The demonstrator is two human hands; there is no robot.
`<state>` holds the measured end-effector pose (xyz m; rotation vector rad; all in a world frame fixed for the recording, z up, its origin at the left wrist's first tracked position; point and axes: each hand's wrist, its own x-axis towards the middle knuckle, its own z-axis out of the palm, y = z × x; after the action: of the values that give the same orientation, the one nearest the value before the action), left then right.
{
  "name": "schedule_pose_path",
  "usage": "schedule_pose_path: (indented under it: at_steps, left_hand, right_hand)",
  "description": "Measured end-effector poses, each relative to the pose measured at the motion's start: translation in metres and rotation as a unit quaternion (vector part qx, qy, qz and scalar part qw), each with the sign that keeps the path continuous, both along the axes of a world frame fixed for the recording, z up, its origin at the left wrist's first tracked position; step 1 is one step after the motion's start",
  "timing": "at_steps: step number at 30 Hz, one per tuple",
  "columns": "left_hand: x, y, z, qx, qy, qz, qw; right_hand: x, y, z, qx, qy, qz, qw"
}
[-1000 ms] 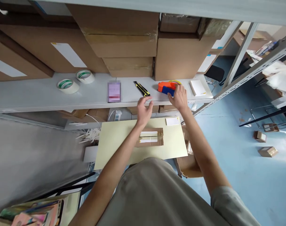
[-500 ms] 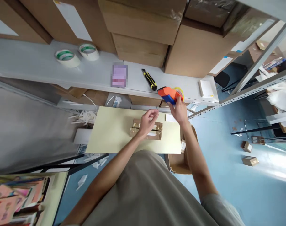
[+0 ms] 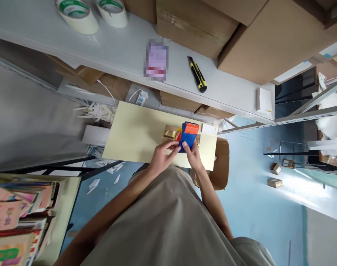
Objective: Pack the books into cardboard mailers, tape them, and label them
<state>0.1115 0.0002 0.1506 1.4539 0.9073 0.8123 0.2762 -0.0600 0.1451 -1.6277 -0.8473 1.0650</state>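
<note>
My right hand (image 3: 194,156) grips a blue and orange tape dispenser (image 3: 189,139) from its right side, thumb across the blue body. A yellow-edged tape roll (image 3: 178,135) shows at the dispenser's left. My left hand (image 3: 163,157) is closed at the dispenser's lower left edge, thumb and fingers pinching there by the roll. Whether a strip of tape is between those fingers is too small to see. Under the dispenser, a small taped cardboard box (image 3: 168,132) lies on the pale yellow table (image 3: 135,133), mostly covered by the hands and dispenser.
A grey shelf (image 3: 115,51) behind the table bears a yellow-black utility knife (image 3: 197,75), two tape rolls (image 3: 77,16) and large cartons (image 3: 193,27). White paper slips (image 3: 209,128) lie at the table's right end. An open carton (image 3: 222,162) stands below on the right.
The tape dispenser has come down from the shelf edge to above the small box, in my right hand. My left hand has moved from over the box to the dispenser. The view has tilted downward.
</note>
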Motion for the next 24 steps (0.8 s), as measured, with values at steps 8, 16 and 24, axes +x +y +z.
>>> schedule_pose_path:
  at_steps: [8, 16, 24]
  left_hand:
    - [-0.043, 0.067, 0.007, -0.195, -0.031, -0.061, 0.978]
    - [-0.073, 0.108, 0.023, -0.225, -0.045, -0.188, 0.955]
    - [-0.089, 0.109, 0.004, -0.238, -0.052, -0.198, 0.949]
  right_hand:
    - [-0.018, -0.017, 0.024, -0.079, -0.018, 0.113, 0.990]
    - [-0.027, -0.017, 0.057, -0.130, -0.150, 0.204, 0.959]
    - [-0.043, -0.007, 0.075, -0.182, -0.187, 0.223, 0.939]
